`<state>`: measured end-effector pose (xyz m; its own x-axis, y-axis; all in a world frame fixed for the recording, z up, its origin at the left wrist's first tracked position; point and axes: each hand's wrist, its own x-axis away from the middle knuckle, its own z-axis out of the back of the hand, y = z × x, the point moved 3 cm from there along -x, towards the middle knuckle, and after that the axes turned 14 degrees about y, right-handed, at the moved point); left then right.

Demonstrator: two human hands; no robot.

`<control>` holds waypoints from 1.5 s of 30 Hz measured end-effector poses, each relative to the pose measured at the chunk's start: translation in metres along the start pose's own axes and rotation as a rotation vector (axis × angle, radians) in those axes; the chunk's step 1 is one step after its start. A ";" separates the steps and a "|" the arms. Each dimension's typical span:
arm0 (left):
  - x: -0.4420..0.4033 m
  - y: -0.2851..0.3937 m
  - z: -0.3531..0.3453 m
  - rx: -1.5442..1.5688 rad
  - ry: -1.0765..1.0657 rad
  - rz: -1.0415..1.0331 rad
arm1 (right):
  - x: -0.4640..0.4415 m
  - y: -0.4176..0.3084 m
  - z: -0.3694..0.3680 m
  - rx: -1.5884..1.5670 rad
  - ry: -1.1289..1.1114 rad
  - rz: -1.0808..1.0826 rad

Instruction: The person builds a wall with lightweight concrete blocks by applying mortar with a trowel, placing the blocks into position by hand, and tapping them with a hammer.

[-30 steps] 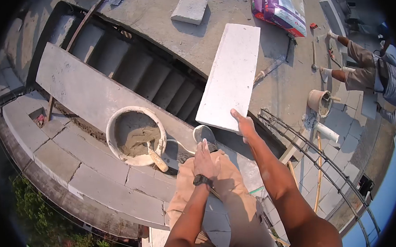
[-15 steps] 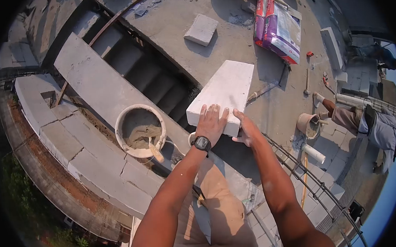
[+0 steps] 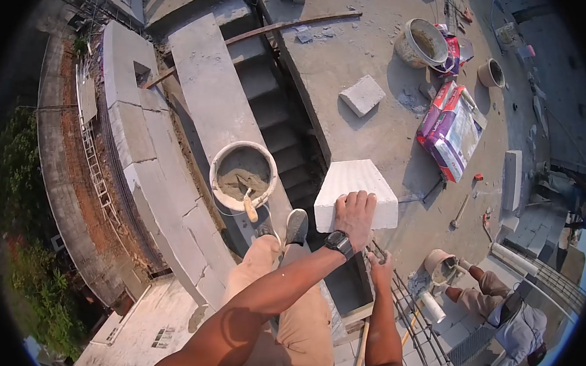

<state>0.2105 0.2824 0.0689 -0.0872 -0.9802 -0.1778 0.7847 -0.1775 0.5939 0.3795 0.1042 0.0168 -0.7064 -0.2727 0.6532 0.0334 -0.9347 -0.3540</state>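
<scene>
My left hand (image 3: 354, 221), with a black watch on the wrist, grips the near edge of a white lightweight concrete block (image 3: 354, 178). Its fingers lie bent over the top face, and the thumb is hidden. The block is tapered and sits beside the stair opening. Just below the block, apart from it, is my right hand (image 3: 380, 270), with thumb and fingers apart and nothing visible between them. Left of the block, a bucket of mortar (image 3: 270, 159) stands on the wall top, with a trowel (image 3: 250, 208) in it.
A dark stairwell (image 3: 281, 140) runs beside the wall. Purple and red bags (image 3: 451, 131), a smaller block (image 3: 363, 96) and another bucket (image 3: 425, 42) lie on the slab. Steel bars (image 3: 412, 316) rise near my right arm. A co-worker (image 3: 515, 314) is at lower right.
My view has swung, so the scene appears shifted and rotated. My right hand has left the block's side and is below it. My left hand remains on the block.
</scene>
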 end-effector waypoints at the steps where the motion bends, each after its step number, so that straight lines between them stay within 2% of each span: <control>1: 0.010 -0.005 0.022 0.010 -0.016 0.021 | -0.006 0.008 0.007 0.262 0.156 0.305; 2: 0.020 -0.011 0.045 0.021 -0.033 0.042 | -0.007 0.003 0.007 0.512 0.320 0.615; 3: 0.029 -0.014 0.069 0.024 -0.054 0.086 | 0.003 -0.015 0.009 0.498 0.164 0.586; 4: 0.038 -0.017 0.094 0.029 -0.075 0.133 | 0.002 -0.023 0.003 0.496 0.143 0.603; 7: 0.068 -0.021 0.159 0.014 -0.137 0.195 | 0.012 -0.063 -0.023 0.467 -0.104 1.150; 8: 0.081 -0.022 0.171 0.036 -0.169 0.222 | 0.017 -0.080 -0.036 0.471 -0.132 1.181; 10: 0.112 -0.021 0.184 -0.015 -0.099 0.243 | 0.042 -0.108 -0.059 0.694 -0.443 1.538; 11: 0.123 -0.022 0.187 -0.056 -0.040 0.218 | 0.038 -0.104 -0.077 0.686 -0.585 1.667; 12: 0.128 -0.019 0.203 -0.069 -0.014 0.270 | 0.049 -0.107 -0.078 0.707 -0.635 1.700; 14: 0.132 -0.020 0.228 0.035 -0.058 0.423 | 0.069 -0.108 -0.098 0.927 -0.946 1.173; 15: 0.137 -0.022 0.242 0.022 -0.104 0.420 | 0.091 -0.114 -0.102 0.965 -0.986 1.202; 17: 0.153 -0.033 0.255 0.033 -0.056 0.483 | 0.121 -0.126 -0.105 1.037 -0.987 1.117; 18: 0.161 -0.036 0.263 0.051 -0.053 0.508 | 0.121 -0.123 -0.105 1.083 -0.999 1.140; 19: 0.167 -0.041 0.277 0.090 -0.098 0.553 | 0.120 -0.124 -0.109 1.091 -0.973 1.376; 20: 0.175 -0.046 0.286 0.104 -0.052 0.580 | 0.118 -0.127 -0.114 1.087 -0.941 1.616; 21: 0.184 -0.048 0.299 0.138 0.012 0.651 | 0.140 -0.142 -0.111 1.074 -0.963 1.710; 22: 0.195 -0.050 0.306 0.177 0.085 0.715 | 0.159 -0.161 -0.111 1.119 -0.981 1.739; 24: 0.214 -0.055 0.329 0.272 0.193 0.812 | 0.201 -0.197 -0.119 1.484 -0.953 1.855; 25: 0.222 -0.056 0.342 0.329 0.278 0.809 | 0.221 -0.220 -0.121 1.530 -0.964 1.882; 27: 0.238 -0.066 0.359 0.375 0.471 0.802 | 0.260 -0.264 -0.136 1.326 -1.281 1.888; 28: 0.246 -0.074 0.363 0.381 0.507 0.834 | 0.260 -0.273 -0.152 1.367 -1.307 1.904; 30: 0.267 -0.090 0.354 0.429 0.618 0.931 | 0.259 -0.285 -0.180 1.310 -1.492 1.965; 31: 0.277 -0.093 0.348 0.339 0.650 1.000 | 0.284 -0.286 -0.199 1.485 -1.478 1.958; 32: 0.288 -0.101 0.339 0.328 0.690 1.019 | 0.304 -0.289 -0.218 1.505 -1.501 1.991; 34: 0.300 -0.109 0.347 0.365 0.712 0.935 | 0.328 -0.287 -0.228 1.561 -1.376 2.324; 35: 0.308 -0.115 0.351 0.377 0.742 0.968 | 0.326 -0.290 -0.242 1.583 -1.333 2.332; 36: 0.312 -0.116 0.362 0.372 0.839 0.926 | 0.358 -0.291 -0.248 1.575 -1.346 2.289; 37: 0.319 -0.116 0.372 0.353 0.929 0.883 | 0.384 -0.291 -0.255 1.560 -1.357 2.352; 40: 0.346 -0.117 0.379 0.242 0.951 1.003 | 0.463 -0.287 -0.277 1.473 -1.409 2.561; 45: 0.378 -0.120 0.388 -0.047 1.161 1.139 | 0.571 -0.267 -0.310 1.244 -1.489 2.933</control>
<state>-0.1554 -0.1011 0.2349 0.9865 -0.0011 -0.1638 0.1344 0.5773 0.8054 -0.2517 0.2685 0.2769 0.7596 0.6493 0.0379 -0.6050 0.7268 -0.3252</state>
